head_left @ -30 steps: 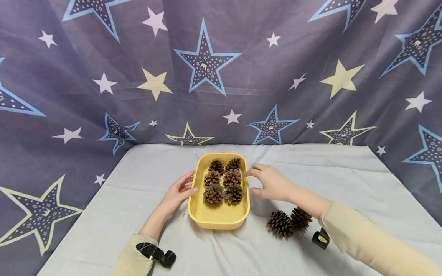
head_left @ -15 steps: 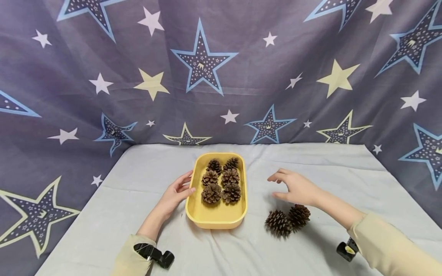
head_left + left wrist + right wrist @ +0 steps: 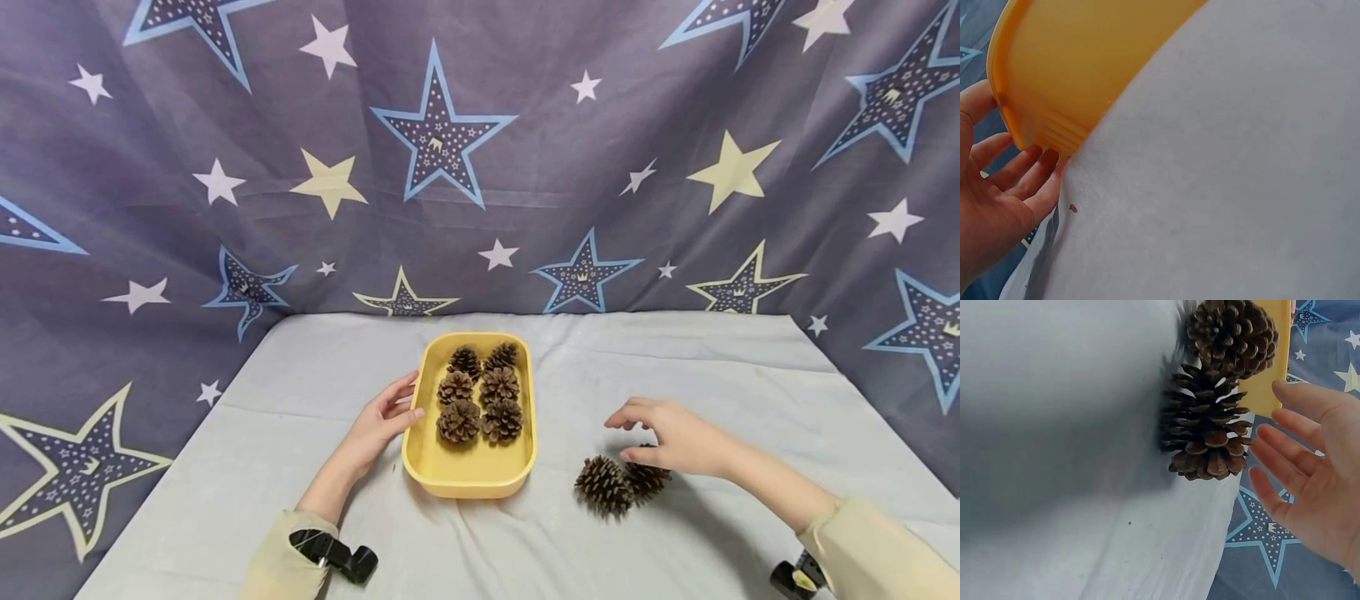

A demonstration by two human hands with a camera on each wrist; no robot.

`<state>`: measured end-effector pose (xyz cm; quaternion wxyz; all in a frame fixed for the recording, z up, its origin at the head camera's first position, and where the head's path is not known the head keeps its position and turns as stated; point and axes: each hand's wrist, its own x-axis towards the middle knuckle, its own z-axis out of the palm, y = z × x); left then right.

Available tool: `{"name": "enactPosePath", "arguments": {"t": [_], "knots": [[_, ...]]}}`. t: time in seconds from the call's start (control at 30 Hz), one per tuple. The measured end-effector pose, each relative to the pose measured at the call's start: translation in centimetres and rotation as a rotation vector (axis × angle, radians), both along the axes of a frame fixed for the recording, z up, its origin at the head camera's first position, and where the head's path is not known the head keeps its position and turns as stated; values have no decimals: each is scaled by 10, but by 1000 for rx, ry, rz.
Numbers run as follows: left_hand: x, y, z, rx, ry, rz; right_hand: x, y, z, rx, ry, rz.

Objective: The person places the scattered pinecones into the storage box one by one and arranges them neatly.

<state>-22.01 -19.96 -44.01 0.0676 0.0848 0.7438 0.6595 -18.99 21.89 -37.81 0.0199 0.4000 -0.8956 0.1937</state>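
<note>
My left hand [image 3: 375, 427] holds the left side of a yellow plastic bin [image 3: 468, 471], its thumb over the rim and its fingers against the outer wall. Inside the bin sit several brown pine cones [image 3: 458, 421] in two columns. Two more pine cones lie side by side on the cloth to the right: a left one [image 3: 603, 486] and a right one [image 3: 647, 482]. Just above the right one hovers my right hand [image 3: 678, 437], fingers spread and loosely bent, holding nothing. In the right wrist view its fingertips are near the closer pine cone [image 3: 1207, 425], apparently not touching.
A light grey cloth [image 3: 300, 450] covers the table. Behind it hangs a dark curtain [image 3: 525, 167] printed with stars. A small brown flake [image 3: 1073, 208] lies on the cloth near the bin. Black camera mounts [image 3: 337, 554] sit on both wrists.
My right hand has left the bin's right side and moved right and toward me, over the two loose pine cones. My left hand stays on the bin.
</note>
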Motion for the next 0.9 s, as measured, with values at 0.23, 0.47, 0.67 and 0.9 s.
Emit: {"name": "enactPosePath", "arguments": {"t": [0.23, 0.47, 0.67, 0.9], "knots": [[0, 0, 0, -3, -1, 2, 11, 7, -3, -7, -12, 44], [1, 0, 0, -10, -3, 7, 16, 10, -15, 50, 28, 89], [2, 0, 0, -12, -11, 9, 19, 10, -24, 134, 85, 95], [1, 0, 0, -5, -10, 4, 16, 13, -28, 164, 65, 73]]}}
